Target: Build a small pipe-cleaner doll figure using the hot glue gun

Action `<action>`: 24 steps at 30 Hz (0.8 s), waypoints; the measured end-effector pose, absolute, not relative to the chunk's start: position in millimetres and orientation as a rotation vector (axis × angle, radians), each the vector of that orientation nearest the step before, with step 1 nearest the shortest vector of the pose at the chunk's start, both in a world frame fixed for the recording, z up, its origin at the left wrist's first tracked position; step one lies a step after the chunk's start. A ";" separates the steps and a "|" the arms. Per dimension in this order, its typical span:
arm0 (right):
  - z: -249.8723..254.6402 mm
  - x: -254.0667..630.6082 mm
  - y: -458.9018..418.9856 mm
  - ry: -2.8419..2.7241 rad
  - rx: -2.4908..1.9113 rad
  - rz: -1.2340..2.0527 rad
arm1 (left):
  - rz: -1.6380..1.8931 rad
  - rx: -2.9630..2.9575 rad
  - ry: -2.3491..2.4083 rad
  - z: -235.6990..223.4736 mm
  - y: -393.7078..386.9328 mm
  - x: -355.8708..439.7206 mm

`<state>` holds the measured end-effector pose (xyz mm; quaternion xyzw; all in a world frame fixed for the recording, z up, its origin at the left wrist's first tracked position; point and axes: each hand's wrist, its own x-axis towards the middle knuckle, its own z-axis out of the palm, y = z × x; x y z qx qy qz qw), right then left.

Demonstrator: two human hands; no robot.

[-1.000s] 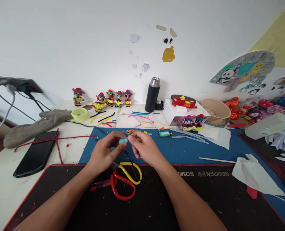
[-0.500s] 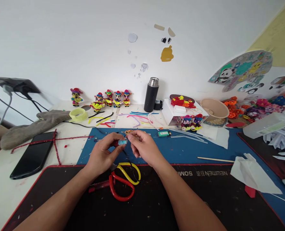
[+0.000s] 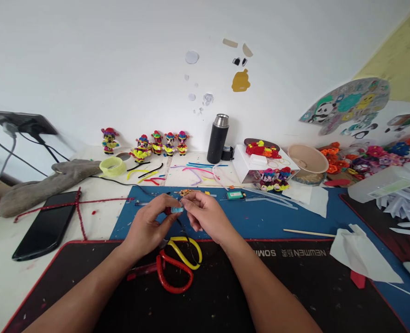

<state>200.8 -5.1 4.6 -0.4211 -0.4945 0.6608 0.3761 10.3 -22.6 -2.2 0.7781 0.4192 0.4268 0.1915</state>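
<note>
My left hand (image 3: 152, 219) is closed around a small light-blue and dark-red fuzzy piece (image 3: 176, 210), which looks made of pipe cleaner. The fingers cover much of it. My right hand (image 3: 203, 210) pinches at the blue end of the same piece; whatever lies between its fingertips is too small to make out. A thin black strand hangs below the hands. Scissors with one red and one yellow handle (image 3: 177, 273) lie on the black mat (image 3: 225, 296) beneath my wrists, their blades partly hidden by my left hand.
Several pipe-cleaner figures (image 3: 156, 142) stand along the wall beside a black thermos (image 3: 217, 138). Loose pipe cleaners (image 3: 191, 170) lie in front. At left are a phone (image 3: 47, 226) and driftwood (image 3: 52, 180); at right, a white box (image 3: 241, 162), a wooden stick (image 3: 309, 232) and crumpled tissue (image 3: 362, 256).
The blue piece has tilted slightly downward between my fingers, and my right fingertips have shifted a little at its end. The whole view has moved slightly with my head.
</note>
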 end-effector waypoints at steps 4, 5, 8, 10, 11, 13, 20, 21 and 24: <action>5.3 201.9 -4.9 -1.239 -1.078 1.703 | 1.236 2.192 1.143 -3.9 -22.5 11.1; 5.4 202.2 -4.8 -1.230 -1.080 1.704 | 1.247 2.196 1.135 -3.8 -22.5 11.5; 4.8 203.4 -4.4 -1.201 -1.075 1.700 | 1.269 2.204 1.105 -3.0 -22.4 12.2; 3.8 203.9 -3.8 -1.187 -1.078 1.696 | 1.274 2.201 1.101 -2.6 -22.2 12.1; 3.1 204.0 -3.5 -1.183 -1.084 1.698 | 1.276 2.198 1.101 -2.7 -22.1 11.9; 1.5 203.8 -3.0 -1.180 -1.098 1.712 | 1.277 2.193 1.097 -3.4 -22.0 11.4; -3.6 201.4 -1.9 -1.222 -1.127 1.726 | 1.231 2.186 1.066 -9.3 -22.5 11.2; -3.8 201.2 -1.8 -1.223 -1.133 1.719 | 1.224 2.184 1.056 -10.0 -22.6 11.5; -2.8 201.1 -1.7 -1.206 -1.146 1.716 | 1.219 2.175 1.052 -11.3 -22.8 12.5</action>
